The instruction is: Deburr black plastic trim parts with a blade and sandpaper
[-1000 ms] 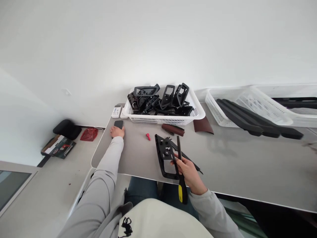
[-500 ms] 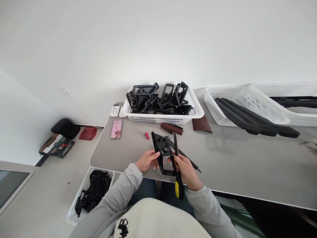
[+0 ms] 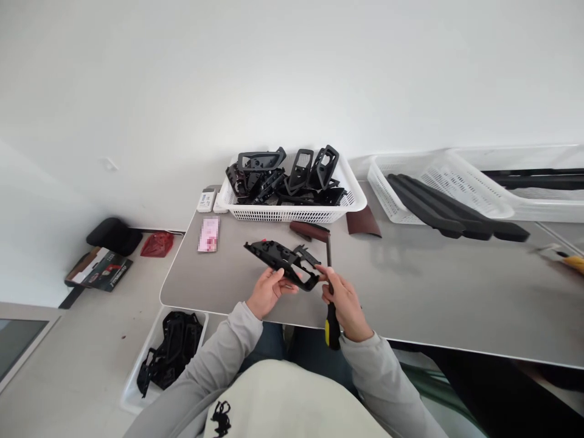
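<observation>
My left hand grips a black plastic trim frame with a rectangular opening, thumb on its near edge. The frame is tilted above the table. My right hand is closed around a file with a black-and-yellow handle; its narrow blade points away from me. The right fingertips are at the frame's right end; whether they press on it I cannot tell. Behind the frame lies a thin dark tool, partly hidden. A small red piece barely shows past the frame.
A white basket of black frames stands at the back. Before it are a rolled brown sheet and a curved brown sheet. Long dark parts rest across another basket. Lower left, a white bin holds black frames.
The frame has swung from upright to a flatter tilt, its far end moving left. My right hand and the file have shifted slightly right, away from its side. The view has moved slightly.
</observation>
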A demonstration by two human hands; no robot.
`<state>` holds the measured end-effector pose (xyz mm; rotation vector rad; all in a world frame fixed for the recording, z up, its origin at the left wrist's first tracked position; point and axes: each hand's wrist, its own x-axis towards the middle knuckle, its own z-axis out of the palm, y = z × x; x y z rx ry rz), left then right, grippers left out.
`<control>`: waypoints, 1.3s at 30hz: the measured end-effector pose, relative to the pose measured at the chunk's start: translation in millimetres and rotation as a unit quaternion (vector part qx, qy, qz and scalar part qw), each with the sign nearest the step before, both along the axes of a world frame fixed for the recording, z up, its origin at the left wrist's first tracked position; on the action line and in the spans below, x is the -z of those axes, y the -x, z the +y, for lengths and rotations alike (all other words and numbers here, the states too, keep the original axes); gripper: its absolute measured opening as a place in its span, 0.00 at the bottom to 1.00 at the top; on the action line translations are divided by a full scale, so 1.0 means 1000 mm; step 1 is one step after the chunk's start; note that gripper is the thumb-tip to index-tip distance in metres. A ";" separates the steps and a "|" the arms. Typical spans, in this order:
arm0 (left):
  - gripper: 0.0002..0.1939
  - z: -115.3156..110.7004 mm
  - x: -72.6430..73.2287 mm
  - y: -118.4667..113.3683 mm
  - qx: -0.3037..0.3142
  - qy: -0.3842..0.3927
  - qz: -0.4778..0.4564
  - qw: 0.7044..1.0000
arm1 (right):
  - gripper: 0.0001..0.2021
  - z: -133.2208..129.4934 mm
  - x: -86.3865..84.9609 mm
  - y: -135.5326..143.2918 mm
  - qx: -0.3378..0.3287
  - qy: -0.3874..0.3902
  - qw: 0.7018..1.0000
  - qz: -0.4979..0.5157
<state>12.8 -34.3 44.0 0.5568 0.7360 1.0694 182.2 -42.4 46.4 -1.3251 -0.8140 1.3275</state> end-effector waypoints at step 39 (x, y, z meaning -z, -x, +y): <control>0.22 -0.001 -0.008 -0.010 -0.179 -0.039 0.004 0.983 | 0.23 -0.038 -0.012 -0.007 -0.139 -0.161 0.869 -0.447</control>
